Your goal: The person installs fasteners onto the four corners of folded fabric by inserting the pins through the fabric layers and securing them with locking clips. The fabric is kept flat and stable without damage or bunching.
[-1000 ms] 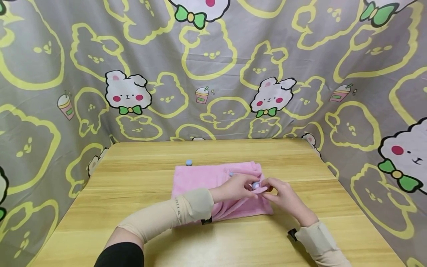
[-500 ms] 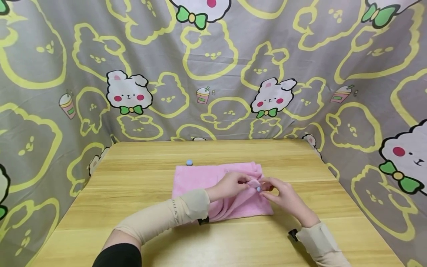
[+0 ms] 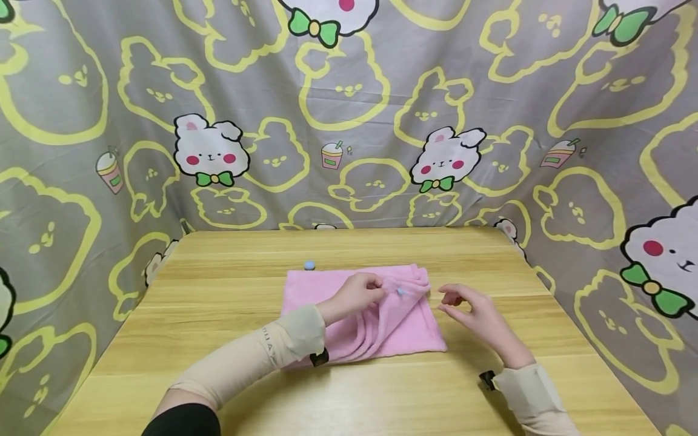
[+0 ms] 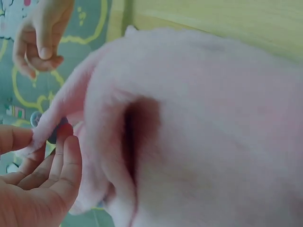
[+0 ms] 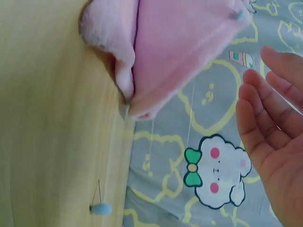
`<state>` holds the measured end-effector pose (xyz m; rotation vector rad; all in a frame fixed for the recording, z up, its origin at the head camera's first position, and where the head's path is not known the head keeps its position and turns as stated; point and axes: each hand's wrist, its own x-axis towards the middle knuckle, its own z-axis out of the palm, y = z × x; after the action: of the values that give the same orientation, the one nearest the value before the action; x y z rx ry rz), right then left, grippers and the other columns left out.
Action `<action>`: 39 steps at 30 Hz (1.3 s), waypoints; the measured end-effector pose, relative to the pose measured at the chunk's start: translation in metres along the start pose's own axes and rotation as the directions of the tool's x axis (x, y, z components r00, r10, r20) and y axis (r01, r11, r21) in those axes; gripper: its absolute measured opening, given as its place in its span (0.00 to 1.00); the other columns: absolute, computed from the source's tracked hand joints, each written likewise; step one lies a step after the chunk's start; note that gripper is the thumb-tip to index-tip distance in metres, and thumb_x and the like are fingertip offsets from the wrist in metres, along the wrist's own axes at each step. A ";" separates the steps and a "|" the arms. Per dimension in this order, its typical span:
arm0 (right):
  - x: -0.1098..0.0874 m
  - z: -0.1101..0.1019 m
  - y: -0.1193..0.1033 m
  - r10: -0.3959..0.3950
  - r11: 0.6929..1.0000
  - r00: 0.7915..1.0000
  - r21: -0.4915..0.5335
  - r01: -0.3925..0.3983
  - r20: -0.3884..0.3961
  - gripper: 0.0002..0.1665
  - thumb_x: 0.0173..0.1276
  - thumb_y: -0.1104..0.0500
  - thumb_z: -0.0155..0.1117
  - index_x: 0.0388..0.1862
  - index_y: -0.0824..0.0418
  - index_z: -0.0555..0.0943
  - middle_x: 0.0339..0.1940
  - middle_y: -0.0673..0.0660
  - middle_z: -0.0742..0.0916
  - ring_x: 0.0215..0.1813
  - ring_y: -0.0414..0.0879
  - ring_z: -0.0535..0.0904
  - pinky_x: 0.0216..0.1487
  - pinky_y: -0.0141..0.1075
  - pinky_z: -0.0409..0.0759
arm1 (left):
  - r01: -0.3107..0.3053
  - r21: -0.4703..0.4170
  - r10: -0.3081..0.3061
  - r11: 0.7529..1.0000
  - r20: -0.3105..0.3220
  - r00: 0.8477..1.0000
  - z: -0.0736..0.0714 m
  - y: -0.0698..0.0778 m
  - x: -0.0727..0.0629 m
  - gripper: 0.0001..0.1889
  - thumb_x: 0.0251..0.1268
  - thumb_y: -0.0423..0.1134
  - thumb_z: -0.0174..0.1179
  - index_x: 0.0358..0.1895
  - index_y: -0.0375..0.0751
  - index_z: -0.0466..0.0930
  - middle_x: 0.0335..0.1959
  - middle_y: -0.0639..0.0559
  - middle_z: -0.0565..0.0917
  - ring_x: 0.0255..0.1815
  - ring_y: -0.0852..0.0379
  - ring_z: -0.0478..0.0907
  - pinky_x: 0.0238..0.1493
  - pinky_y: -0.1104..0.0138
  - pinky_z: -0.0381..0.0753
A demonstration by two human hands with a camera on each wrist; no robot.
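A pink plush cloth (image 3: pixel 322 286) lies folded and bunched on the table, its raised edge pinched by my left hand (image 3: pixel 353 295). In the left wrist view, that hand (image 4: pixel 49 184) has thumb and fingers at the cloth's edge, beside small round blue-grey pieces (image 4: pixel 35 118) on it. A light blue piece (image 3: pixel 400 291) also shows on the folded cloth in the head view. My right hand (image 3: pixel 477 315) hovers just right of the cloth, fingers loosely bent and holding nothing. Its view shows the hand (image 5: pixel 279 127) apart from the cloth (image 5: pixel 184 52).
Behind the cloth's back left edge, a small blue piece (image 3: pixel 309 265) rests on the wooden table (image 3: pixel 229 260). Thin dark lines rise from a blue piece (image 5: pixel 101 208) in the right wrist view. A grey patterned curtain (image 3: pixel 272 151) surrounds the table's back and sides.
The right hand has let go of the cloth and its blue piece and drawn away to the right. The left hand has shifted left with the cloth's edge.
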<state>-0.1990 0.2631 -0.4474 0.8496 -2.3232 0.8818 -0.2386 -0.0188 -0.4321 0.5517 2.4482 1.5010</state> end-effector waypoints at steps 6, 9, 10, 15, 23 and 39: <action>-0.003 -0.011 0.009 0.063 0.997 0.998 -0.038 -0.064 -0.027 0.19 0.50 0.73 0.73 0.42 0.63 0.83 0.29 0.50 0.86 0.33 0.35 0.79 0.33 0.27 0.78 | 0.069 -0.034 -0.069 0.997 0.003 0.998 -0.008 -0.015 -0.003 0.10 0.66 0.36 0.58 0.29 0.34 0.78 0.26 0.49 0.82 0.23 0.60 0.79 0.30 0.68 0.84; -0.004 -0.018 0.016 0.126 0.991 0.992 -0.049 -0.127 -0.031 0.15 0.55 0.72 0.71 0.42 0.63 0.83 0.29 0.51 0.86 0.33 0.30 0.77 0.31 0.25 0.76 | 0.109 -0.026 -0.108 0.994 0.006 0.994 -0.012 -0.021 -0.003 0.09 0.66 0.34 0.59 0.28 0.33 0.77 0.25 0.47 0.83 0.21 0.61 0.79 0.28 0.69 0.84; -0.005 -0.021 0.019 0.149 0.987 0.989 -0.052 -0.150 -0.026 0.14 0.56 0.71 0.70 0.42 0.63 0.83 0.29 0.51 0.86 0.32 0.29 0.76 0.31 0.24 0.76 | 0.120 -0.012 -0.120 0.993 0.005 0.993 -0.013 -0.022 -0.002 0.09 0.65 0.34 0.59 0.27 0.33 0.77 0.24 0.47 0.83 0.20 0.61 0.79 0.27 0.70 0.83; -0.011 -0.032 0.032 0.251 0.965 0.967 -0.090 -0.246 0.045 0.09 0.63 0.67 0.67 0.43 0.62 0.83 0.31 0.52 0.85 0.34 0.29 0.75 0.33 0.26 0.77 | 0.165 0.050 -0.166 0.985 0.018 0.986 -0.015 -0.025 -0.001 0.10 0.65 0.35 0.60 0.27 0.35 0.78 0.21 0.47 0.83 0.17 0.62 0.76 0.22 0.71 0.80; -0.018 -0.042 0.046 0.377 0.924 0.898 -0.162 -0.347 0.225 0.12 0.60 0.68 0.67 0.44 0.65 0.83 0.41 0.61 0.86 0.44 0.54 0.79 0.40 0.40 0.80 | 0.167 0.089 -0.169 0.982 0.012 0.986 -0.016 -0.023 -0.001 0.07 0.65 0.38 0.61 0.33 0.38 0.77 0.22 0.50 0.82 0.17 0.61 0.76 0.22 0.70 0.80; -0.027 -0.035 0.058 0.377 0.926 0.834 -0.191 -0.326 0.403 0.15 0.54 0.75 0.63 0.38 0.62 0.84 0.40 0.58 0.87 0.44 0.56 0.81 0.48 0.51 0.80 | 0.053 -0.046 -0.059 0.998 -0.143 0.988 -0.035 0.003 -0.007 0.14 0.64 0.38 0.61 0.50 0.35 0.75 0.28 0.51 0.77 0.22 0.61 0.76 0.27 0.71 0.78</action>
<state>-0.2134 0.3327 -0.4649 0.6214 -2.9627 0.7444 -0.2447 -0.0486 -0.4135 0.3753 2.5087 1.6181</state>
